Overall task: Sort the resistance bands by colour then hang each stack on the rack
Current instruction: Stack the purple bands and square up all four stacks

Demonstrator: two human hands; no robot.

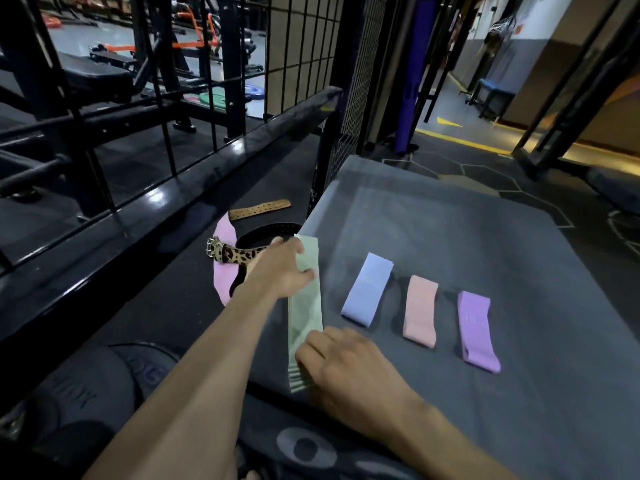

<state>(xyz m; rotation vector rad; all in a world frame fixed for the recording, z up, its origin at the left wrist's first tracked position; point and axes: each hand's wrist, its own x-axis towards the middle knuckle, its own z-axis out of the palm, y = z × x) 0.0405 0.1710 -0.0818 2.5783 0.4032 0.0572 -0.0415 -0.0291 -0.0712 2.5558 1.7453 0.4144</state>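
Your left hand [282,266] and right hand [341,358] pinch green stack [304,306], centre frame | risk: loose grip, layers fan apart

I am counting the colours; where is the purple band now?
In the head view, the purple band lies flat at the right end of the row on the grey mat, just right of the peach band.
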